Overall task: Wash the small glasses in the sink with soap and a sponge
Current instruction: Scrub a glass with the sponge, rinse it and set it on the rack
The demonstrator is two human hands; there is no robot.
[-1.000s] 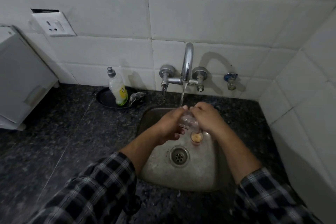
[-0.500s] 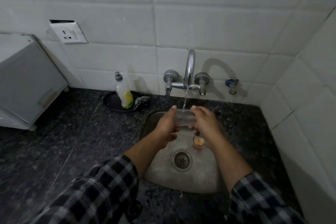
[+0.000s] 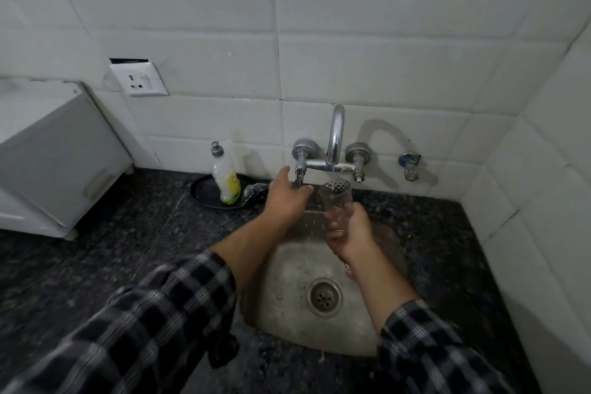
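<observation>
Nearest, the steel sink [image 3: 287,326] shows a bare, wet floor around the drain [image 3: 324,297]; no other glass can be seen in it, though the right forearm covers part of the basin.

Above the basin, the right hand [image 3: 350,233] is clamped round the lower part of a clear glass [image 3: 335,200], holding it roughly upright with the mouth up, just under the spout. No suds show on it and it looks clean, so it seems rinsed, or nearly so.

The left hand [image 3: 287,192] reaches to the left tap handle [image 3: 299,173], fingers curled about it; whether they truly grip it cannot be told. No stream is clearly visible.

Farther back on the counter [image 3: 96,259], the soap bottle [image 3: 226,177] stands in a dark tray [image 3: 204,193], with what may be the sponge [image 3: 254,190] beside it, untouched.

Judging by this, soaping is over for this glass; setting it aside is left.
</observation>
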